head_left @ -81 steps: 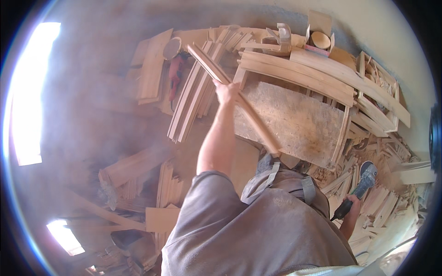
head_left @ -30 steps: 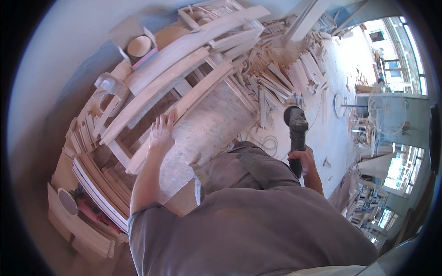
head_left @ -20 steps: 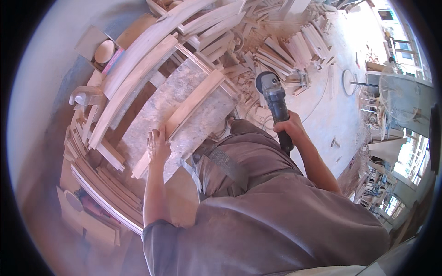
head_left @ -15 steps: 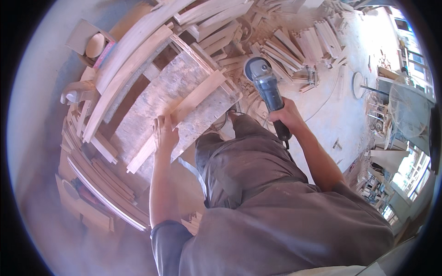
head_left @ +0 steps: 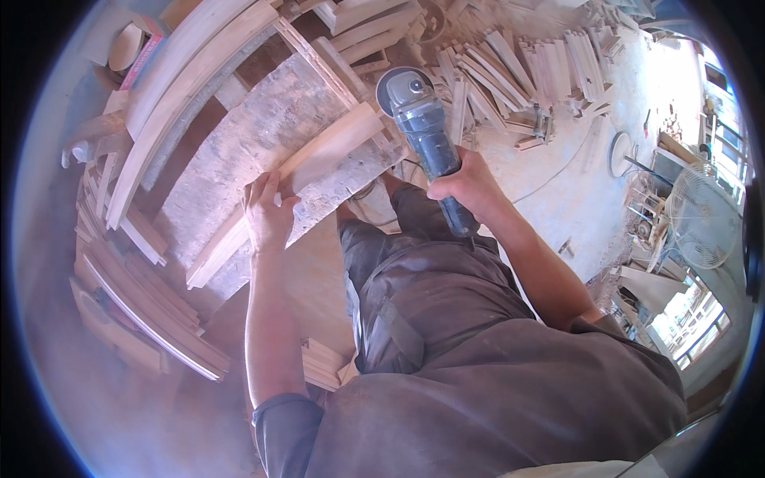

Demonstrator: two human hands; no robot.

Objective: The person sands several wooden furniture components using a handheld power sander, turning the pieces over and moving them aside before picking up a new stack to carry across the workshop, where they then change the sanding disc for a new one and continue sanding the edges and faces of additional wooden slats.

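Left hand (head_left: 269,209) lies over a wooden strip (head_left: 333,149); I cannot tell whether its fingers clamp. The strip rests across a scuffed board (head_left: 239,137). Right hand (head_left: 472,188) firmly encircles an angle grinder (head_left: 429,134).

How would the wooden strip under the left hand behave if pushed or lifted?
The wooden strip is probably stiff: it looks like solid wood with no visible sag. Its flat sides suggest it would slide rather than roll on the worn board. Being long and narrow, it would likely swing or tip if lifted near one end.
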